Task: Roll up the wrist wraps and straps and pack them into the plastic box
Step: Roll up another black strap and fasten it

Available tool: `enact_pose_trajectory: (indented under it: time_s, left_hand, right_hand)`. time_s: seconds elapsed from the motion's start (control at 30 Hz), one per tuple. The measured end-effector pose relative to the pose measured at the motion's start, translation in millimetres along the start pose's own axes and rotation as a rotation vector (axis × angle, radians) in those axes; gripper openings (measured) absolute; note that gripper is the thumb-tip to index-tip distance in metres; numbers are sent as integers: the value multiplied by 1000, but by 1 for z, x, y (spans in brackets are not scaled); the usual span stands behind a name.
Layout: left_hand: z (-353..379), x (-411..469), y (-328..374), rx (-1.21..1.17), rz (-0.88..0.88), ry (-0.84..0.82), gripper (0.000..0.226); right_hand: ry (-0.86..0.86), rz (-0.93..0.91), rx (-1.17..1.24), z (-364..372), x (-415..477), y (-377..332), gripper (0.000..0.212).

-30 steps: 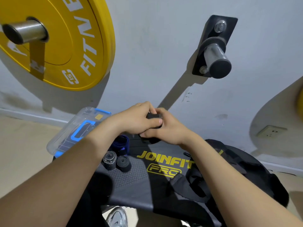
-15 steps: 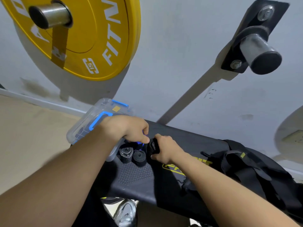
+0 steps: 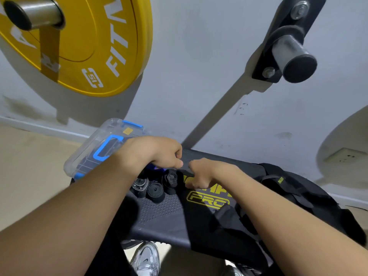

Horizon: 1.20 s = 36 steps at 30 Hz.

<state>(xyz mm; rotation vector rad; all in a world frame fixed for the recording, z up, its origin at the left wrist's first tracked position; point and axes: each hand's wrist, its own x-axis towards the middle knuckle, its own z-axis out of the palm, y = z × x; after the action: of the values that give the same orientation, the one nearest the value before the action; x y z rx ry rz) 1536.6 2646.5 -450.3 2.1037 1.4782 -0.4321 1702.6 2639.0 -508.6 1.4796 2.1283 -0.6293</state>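
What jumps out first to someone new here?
A big yellow weight plate hangs on a peg at upper left. Below it, two bare hands, left hand and right hand, meet over black rolled wraps on a dark bench, beside a clear plastic box.

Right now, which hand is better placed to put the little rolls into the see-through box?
Probably the left hand. It hangs right beside the plastic box and just above the black rolls on the bench. The right hand sits farther from the box, on the rolls' other side.
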Motion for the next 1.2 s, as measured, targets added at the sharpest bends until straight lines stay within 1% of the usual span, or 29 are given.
enact_pose_trajectory:
  time_s: [0.03, 0.1, 0.13, 0.2, 0.23, 0.3, 0.33, 0.4, 0.43, 0.5, 0.53, 0.57, 0.6, 0.63, 0.7, 0.77, 0.87, 0.93, 1.0, 1.03, 1.1, 1.13, 1.2]
  left_hand:
    - [-1, 3, 8, 5, 23, 18, 32]
    - [-1, 10, 27, -12, 72, 40, 27]
    - [-2, 14, 39, -28, 96, 41, 26]
    - [-1, 21, 63, -45, 156, 40, 27]
    - [0, 24, 76, -45, 188, 42, 27]
    - [3, 31, 100, -34, 239, 44, 26]
    - [6, 35, 112, -25, 257, 41, 25]
    - [11, 43, 133, 5, 284, 21, 25]
    - [15, 46, 142, 28, 300, 9, 25]
    - [21, 54, 158, 72, 332, -8, 25]
    - [25, 58, 164, 94, 344, -11, 25]
    - [28, 62, 170, 110, 352, -11, 25]
    - [30, 66, 174, 118, 357, -14, 25]
    - [33, 70, 178, 120, 359, -19, 25]
    - [36, 75, 184, 129, 365, -32, 25]
    - [37, 78, 190, 148, 373, -47, 23]
    - [45, 82, 196, 171, 389, -80, 23]
    - [54, 88, 200, 169, 392, -125, 35]
    - [64, 94, 203, 168, 360, -213, 48]
    - [69, 95, 205, 184, 342, -258, 51]
    - [77, 96, 207, 224, 316, -304, 47]
    - [78, 96, 207, 240, 313, -299, 44]
    - [77, 99, 206, 254, 334, -208, 38]
  right_hand:
    - [37, -7, 9, -6, -10, 11, 49]
    - [97, -2, 115, -16, -33, 41, 39]
    - [125, 29, 188, -19, -45, 59, 32]
    - [221, 158, 321, -19, -69, 100, 19]
    - [299, 258, 363, -16, -78, 123, 18]
    - [432, 478, 413, -5, -92, 168, 25]
    - [458, 556, 440, 2, -98, 188, 28]
    - [413, 636, 520, 21, -107, 220, 31]
    - [350, 639, 559, 31, -110, 233, 45]
    - [198, 542, 601, 52, -113, 250, 85]
    - [158, 493, 591, 61, -112, 256, 97]
    - [142, 467, 558, 67, -109, 261, 101]
    - [145, 471, 512, 70, -105, 264, 98]
    - [156, 485, 465, 73, -101, 266, 90]
    - [162, 491, 391, 73, -98, 266, 69]
    - [157, 442, 340, 72, -96, 264, 51]
    - [203, 398, 325, 68, -89, 259, 31]
    - [287, 387, 347, 66, -85, 258, 28]
    - [370, 354, 377, 65, -83, 258, 25]
    - [399, 329, 392, 65, -82, 259, 23]
    - [449, 279, 431, 62, -83, 259, 21]
    - [476, 256, 453, 61, -84, 260, 21]
    - [534, 222, 494, 57, -87, 261, 23]
